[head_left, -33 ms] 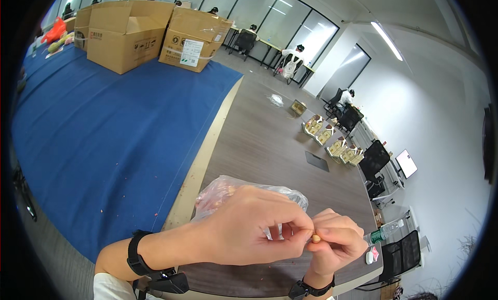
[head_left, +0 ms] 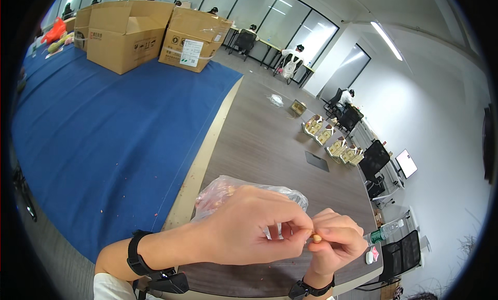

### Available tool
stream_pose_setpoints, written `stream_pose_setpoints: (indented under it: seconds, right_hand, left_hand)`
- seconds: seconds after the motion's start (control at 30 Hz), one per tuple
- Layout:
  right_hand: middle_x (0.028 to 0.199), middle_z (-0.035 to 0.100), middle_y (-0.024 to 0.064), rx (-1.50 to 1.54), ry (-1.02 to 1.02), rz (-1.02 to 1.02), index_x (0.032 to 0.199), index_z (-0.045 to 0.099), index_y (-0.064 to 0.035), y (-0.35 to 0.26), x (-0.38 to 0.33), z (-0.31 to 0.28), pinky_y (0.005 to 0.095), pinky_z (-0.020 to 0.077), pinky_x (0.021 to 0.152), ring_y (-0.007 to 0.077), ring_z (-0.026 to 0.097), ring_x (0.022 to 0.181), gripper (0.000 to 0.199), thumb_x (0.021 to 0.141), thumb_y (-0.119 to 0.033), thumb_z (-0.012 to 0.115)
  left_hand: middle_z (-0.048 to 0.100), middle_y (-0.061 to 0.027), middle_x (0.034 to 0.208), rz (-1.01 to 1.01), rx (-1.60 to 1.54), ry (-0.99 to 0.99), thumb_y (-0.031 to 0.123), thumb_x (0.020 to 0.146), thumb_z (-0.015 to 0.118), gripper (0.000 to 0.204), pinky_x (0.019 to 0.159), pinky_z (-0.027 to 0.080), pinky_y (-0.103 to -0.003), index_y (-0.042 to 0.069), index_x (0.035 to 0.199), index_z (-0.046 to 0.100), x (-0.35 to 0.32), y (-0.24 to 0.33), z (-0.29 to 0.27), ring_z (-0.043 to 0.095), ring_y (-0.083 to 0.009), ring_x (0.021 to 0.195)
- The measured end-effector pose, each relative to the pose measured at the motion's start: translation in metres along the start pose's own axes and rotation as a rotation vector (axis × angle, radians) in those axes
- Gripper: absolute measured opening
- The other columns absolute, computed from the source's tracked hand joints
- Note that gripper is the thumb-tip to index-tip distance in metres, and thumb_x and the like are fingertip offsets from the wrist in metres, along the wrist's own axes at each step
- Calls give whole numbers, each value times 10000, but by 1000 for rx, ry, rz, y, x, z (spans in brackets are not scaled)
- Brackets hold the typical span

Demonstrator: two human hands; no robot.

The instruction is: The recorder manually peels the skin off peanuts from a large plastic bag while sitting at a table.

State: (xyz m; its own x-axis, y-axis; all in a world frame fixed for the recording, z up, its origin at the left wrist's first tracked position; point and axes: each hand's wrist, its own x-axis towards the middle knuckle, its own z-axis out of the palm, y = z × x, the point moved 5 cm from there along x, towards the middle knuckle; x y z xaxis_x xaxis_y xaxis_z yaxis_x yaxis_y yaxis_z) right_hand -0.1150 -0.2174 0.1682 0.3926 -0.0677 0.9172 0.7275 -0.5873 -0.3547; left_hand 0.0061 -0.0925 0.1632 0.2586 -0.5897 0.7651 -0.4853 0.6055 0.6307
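two brown cardboard boxes (head_left: 155, 33) at 11 o'clock, one with white label (head_left: 191, 53); clear plastic bag (head_left: 228, 193) at 6; monitor (head_left: 406, 163) at 3.

A blue cloth (head_left: 114, 139) covers the left part of the long grey table (head_left: 270, 139). 2 cardboard boxes (head_left: 155, 33) stand at the cloth's far end, side by side. Farther right on the bare tabletop, small open boxes (head_left: 332, 139) sit in a row, with a dark flat pad (head_left: 316, 161) near them. A plastic bottle (head_left: 385, 231) lies at the near right edge. Black office chairs (head_left: 363, 139) line the right side.
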Motion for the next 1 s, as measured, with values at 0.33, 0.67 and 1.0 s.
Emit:
stream_pose_setpoints:
  seconds: [0.33,0.67,1.0]
  right_hand:
    - [821,713,171,134,101,138,954,690,64,2,0,-3,326,578,650,264,717,704,169,797,74,752]
    - [831,727,173,79,86,202,926,712,71,4,-3,1,296,546,674,228,714,719,226,711,140,722]
    - [854,719,148,-183,-62,138,922,734,59,-3,4,1,287,507,640,200,678,720,261,671,130,736]
  left_hand:
    - [701,-43,835,82,118,62,1,764,760,128,511,454,-254,54,873,721,0,-3,-7,601,-126,592]
    - [711,-66,895,60,41,9,40,817,798,175,526,480,-250,29,981,737,0,-3,-4,628,-124,644]
    - [721,-64,899,-73,-17,-56,24,863,759,131,542,510,-227,16,993,743,0,-9,-4,657,-101,678]
